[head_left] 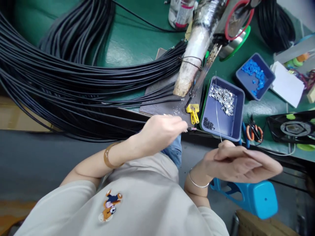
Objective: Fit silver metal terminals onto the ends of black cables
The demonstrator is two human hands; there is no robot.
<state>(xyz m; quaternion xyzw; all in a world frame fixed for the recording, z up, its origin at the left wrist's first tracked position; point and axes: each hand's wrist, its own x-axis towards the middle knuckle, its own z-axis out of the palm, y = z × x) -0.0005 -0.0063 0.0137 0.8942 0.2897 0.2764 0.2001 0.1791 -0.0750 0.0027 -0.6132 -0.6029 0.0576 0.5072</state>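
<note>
My left hand is closed, fingertips pinched together near the front edge of the bench. What it pinches is mostly hidden; a small pinkish tip shows just beyond the fingers. Between the thumb and index finger of my right hand runs a thin silvery solder wire, rising across the purple tray. That hand's other fingers are loosely extended. A soldering iron points down at the dark work board. Close to its tip lies a yellow wire stripper.
Thick bundles of black cable spread over the bench's left side. A white tube hangs above the board. Small metal parts lie in the tray; blue pieces fill another bin. Orange-handled pliers and a fan sit right.
</note>
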